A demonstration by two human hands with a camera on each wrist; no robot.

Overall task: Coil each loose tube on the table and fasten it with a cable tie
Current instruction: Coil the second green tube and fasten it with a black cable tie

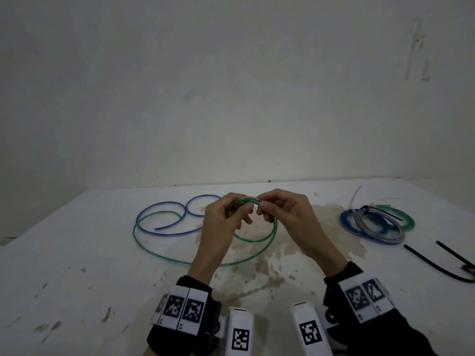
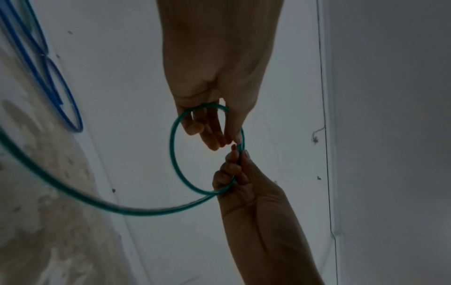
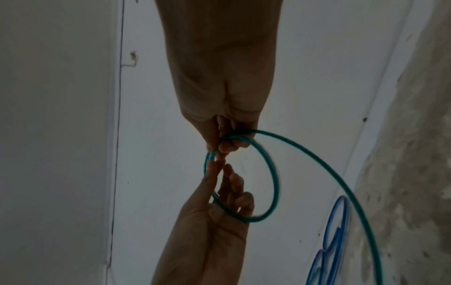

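A thin, translucent green tube (image 1: 180,260) is held above the middle of the tabletop (image 1: 77,278), one small loop of it being formed between the two hands while the rest trails down in a wide curve onto the surface. The loop is pinched by the left hand (image 1: 221,222) on one side and by the right hand (image 1: 285,217) on the other; in the wrist views the fingers (image 2: 234,135) of each hand are seen closed on the tube where the turns overlap. A loose blue tube (image 1: 164,214) is laid in open curves to the left, partly crossed by the green one. To the right, a bundle of coiled tubes (image 1: 375,224) in blue, grey and green is seen, with a black cable tie (image 1: 380,213) fastened on it. Near the right edge, loose black cable ties (image 1: 437,268) are laid on the surface. The tabletop is white, scuffed and marked by a large brownish stain (image 1: 270,253) under the hands. A plain pale wall (image 1: 231,86) is seen behind.
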